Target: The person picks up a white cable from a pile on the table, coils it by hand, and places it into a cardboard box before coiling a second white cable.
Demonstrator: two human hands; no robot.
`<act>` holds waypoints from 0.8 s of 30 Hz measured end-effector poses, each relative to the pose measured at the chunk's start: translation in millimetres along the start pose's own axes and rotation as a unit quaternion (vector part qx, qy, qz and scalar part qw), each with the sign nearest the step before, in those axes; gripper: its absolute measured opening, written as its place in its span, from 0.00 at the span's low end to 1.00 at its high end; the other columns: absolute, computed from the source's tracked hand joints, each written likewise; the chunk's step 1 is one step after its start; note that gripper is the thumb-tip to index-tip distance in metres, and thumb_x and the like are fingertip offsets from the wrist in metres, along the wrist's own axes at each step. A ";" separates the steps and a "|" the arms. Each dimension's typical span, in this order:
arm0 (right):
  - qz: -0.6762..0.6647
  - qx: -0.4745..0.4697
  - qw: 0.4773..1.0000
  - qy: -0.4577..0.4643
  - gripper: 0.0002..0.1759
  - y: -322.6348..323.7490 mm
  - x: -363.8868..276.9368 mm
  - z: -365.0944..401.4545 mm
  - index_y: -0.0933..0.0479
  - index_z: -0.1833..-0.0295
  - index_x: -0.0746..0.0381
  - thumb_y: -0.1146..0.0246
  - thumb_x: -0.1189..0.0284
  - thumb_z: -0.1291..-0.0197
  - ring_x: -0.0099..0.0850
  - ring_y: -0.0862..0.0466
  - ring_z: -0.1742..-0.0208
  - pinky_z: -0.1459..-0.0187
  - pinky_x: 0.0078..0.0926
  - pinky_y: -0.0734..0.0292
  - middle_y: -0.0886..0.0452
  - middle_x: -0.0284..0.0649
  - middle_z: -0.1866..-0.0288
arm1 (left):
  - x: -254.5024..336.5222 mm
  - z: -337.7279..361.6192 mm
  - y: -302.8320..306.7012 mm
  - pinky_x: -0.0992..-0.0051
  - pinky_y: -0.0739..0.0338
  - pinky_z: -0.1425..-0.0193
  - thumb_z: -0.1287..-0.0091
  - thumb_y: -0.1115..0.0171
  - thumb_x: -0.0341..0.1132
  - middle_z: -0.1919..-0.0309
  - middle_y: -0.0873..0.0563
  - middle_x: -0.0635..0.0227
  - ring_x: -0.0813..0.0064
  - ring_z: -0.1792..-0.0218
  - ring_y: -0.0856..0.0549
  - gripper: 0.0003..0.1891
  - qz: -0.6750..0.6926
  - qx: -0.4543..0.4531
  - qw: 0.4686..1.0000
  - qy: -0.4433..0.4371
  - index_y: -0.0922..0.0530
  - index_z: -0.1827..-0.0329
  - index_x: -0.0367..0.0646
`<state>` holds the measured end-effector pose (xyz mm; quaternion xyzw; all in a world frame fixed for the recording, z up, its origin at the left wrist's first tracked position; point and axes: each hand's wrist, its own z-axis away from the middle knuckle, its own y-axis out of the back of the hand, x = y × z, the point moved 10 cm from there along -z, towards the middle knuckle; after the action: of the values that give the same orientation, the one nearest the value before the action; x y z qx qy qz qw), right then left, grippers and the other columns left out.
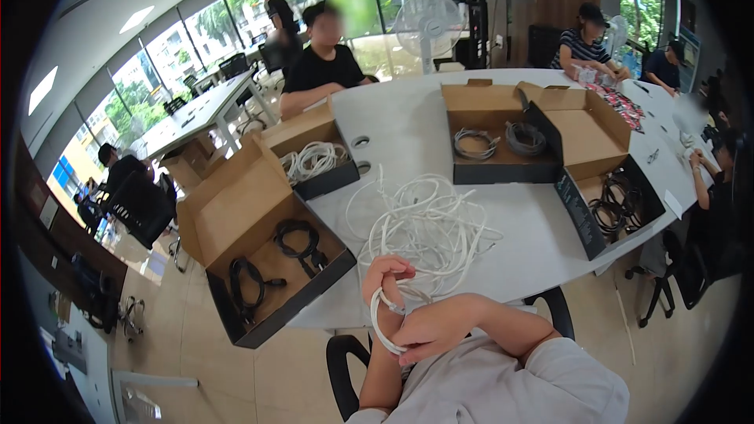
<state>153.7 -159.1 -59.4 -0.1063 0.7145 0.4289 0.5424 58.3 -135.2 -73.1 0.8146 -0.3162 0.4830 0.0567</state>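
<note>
A white cable [375, 318] is looped around my left hand [383, 286], which is raised at the table edge with its fingers curled over. My right hand [428, 331] crosses in front, its fingers closed on the lower part of the same loop near my left wrist. Just beyond my hands, a large loose tangle of white cables [432, 224] is spread on the white table [400, 122]. Whether the looped cable joins the tangle is hard to make out.
On the left, an open box [294, 298] holds black cables; behind it, another box [338, 180] holds white cables. Two open boxes at right hold grey coils [525, 138] and black cables [616, 208]. People sit around the table, one in black [326, 67] opposite me.
</note>
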 end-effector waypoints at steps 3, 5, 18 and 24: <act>0.028 -0.030 0.999 -0.034 0.17 3.0 8.8 -6.2 0.26 0.60 0.67 0.44 0.62 0.28 0.43 0.20 0.70 0.64 0.36 0.26 0.20 0.48 0.70 | -1.1 0.0 0.2 0.70 0.18 0.56 0.34 0.58 0.19 0.63 0.20 0.57 0.69 0.65 0.18 0.09 0.029 -0.018 0.999 0.032 0.26 0.63 0.34; 0.044 -0.044 0.997 -0.049 0.17 0.4 10.4 -6.7 0.27 0.61 0.67 0.45 0.62 0.28 0.41 0.21 0.68 0.61 0.35 0.26 0.21 0.46 0.69 | -5.5 2.1 0.0 0.67 0.21 0.50 0.32 0.58 0.23 0.64 0.20 0.57 0.68 0.63 0.18 0.08 0.050 -0.041 0.996 0.055 0.28 0.64 0.36; -0.037 0.374 0.922 0.097 0.11 81.5 -34.3 60.1 0.20 0.50 0.64 0.41 0.81 0.38 0.35 0.18 0.62 0.56 0.28 0.24 0.17 0.41 0.60 | -21.7 -0.5 -8.9 0.81 0.45 0.78 0.19 0.59 0.41 0.78 0.34 0.75 0.86 0.84 0.43 0.09 0.396 0.046 0.903 0.160 0.33 0.50 0.48; 0.151 0.503 0.849 -0.058 0.13 102.3 -17.9 88.2 0.22 0.48 0.65 0.38 0.78 0.39 0.39 0.19 0.55 0.50 0.31 0.26 0.19 0.43 0.57 | -29.5 -12.0 -24.9 0.78 0.52 0.79 0.19 0.62 0.46 0.83 0.45 0.80 0.85 0.85 0.49 0.14 0.456 0.010 0.874 0.169 0.31 0.54 0.49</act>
<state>157.9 -38.1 3.2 0.3154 0.8072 0.0924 0.4903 53.6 -97.0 -85.7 0.4867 -0.6333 0.5885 -0.1251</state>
